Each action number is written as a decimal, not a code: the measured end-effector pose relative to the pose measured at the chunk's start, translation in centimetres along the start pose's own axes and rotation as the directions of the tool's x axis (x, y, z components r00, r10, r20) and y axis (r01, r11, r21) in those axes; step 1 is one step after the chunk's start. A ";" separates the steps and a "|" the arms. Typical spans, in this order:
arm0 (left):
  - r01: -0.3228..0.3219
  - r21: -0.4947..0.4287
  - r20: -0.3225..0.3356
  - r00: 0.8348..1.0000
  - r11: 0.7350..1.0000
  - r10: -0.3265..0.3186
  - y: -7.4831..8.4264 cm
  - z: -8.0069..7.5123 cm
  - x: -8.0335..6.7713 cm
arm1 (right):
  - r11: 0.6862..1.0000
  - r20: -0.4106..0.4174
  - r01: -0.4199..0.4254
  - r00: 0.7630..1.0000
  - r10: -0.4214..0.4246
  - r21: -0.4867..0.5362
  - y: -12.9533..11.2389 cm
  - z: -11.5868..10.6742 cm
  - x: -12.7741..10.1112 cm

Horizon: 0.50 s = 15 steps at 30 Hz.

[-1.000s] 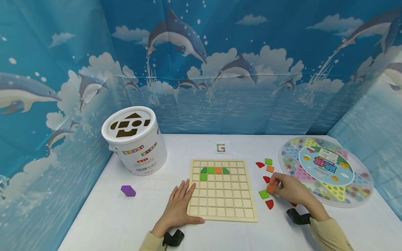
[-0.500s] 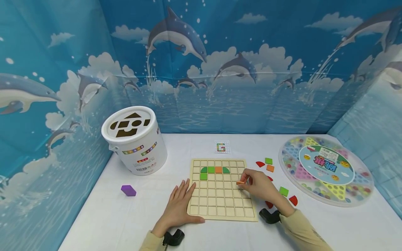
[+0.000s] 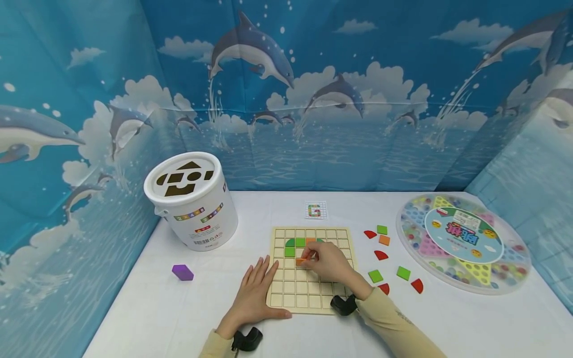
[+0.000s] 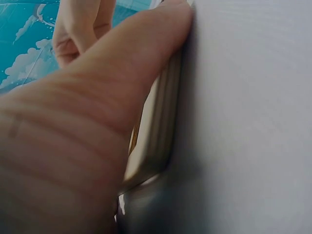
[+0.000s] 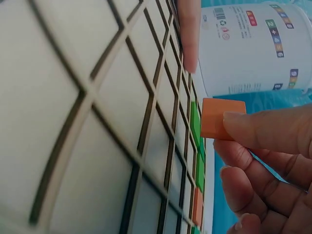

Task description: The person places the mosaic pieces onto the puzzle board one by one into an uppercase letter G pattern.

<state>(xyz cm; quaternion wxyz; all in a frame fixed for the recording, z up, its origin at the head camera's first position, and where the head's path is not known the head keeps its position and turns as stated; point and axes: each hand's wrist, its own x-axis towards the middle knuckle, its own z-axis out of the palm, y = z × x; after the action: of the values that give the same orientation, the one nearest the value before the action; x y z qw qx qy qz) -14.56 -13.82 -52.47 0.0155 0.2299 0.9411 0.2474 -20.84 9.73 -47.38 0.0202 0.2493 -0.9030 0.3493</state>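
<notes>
The left hand [image 4: 105, 92] occupies the left foreground, its thumb extended diagonally to the top edge and covering part of a pale wooden board [image 4: 165, 107] with a layered edge; contact between them cannot be determined. The smooth white table surface [image 4: 253, 122] fills the right side, shadowed along the board. At upper left, the right hand [image 4: 80, 29], partly visible, appears before a blue, white-clouded printed backdrop [image 4: 24, 53].

Head: is looking forward, down
Wrists: are facing board [image 4: 164, 117] closely
Bucket [image 5: 251, 53]: is showing in head, right-wrist views
</notes>
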 end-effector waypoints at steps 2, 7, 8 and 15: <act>-0.005 -0.002 -0.005 1.000 1.000 0.005 0.0 0.0 0.0 | 1.000 0.001 -0.006 1.000 0.006 -0.015 -0.5 0.4 0.4; -0.029 -0.004 -0.030 0.999 1.000 0.029 0.0 0.1 0.0 | 0.999 0.026 -0.043 0.999 0.044 -0.027 -1.2 1.3 1.1; -0.030 -0.002 -0.031 0.999 1.000 0.030 0.0 0.1 0.0 | 0.999 0.035 -0.045 0.998 0.046 -0.027 -1.3 1.4 1.3; -0.002 0.001 -0.004 1.000 1.000 0.002 0.0 0.1 0.1 | 0.996 0.069 -0.069 0.995 0.073 -0.060 -1.4 2.4 1.9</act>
<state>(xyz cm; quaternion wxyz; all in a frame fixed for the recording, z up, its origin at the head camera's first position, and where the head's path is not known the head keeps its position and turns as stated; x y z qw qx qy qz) -14.62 -13.76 -52.57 0.0130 0.2305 0.9410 0.2473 -21.54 6.43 -47.91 -0.0172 0.2287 -0.9212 0.3143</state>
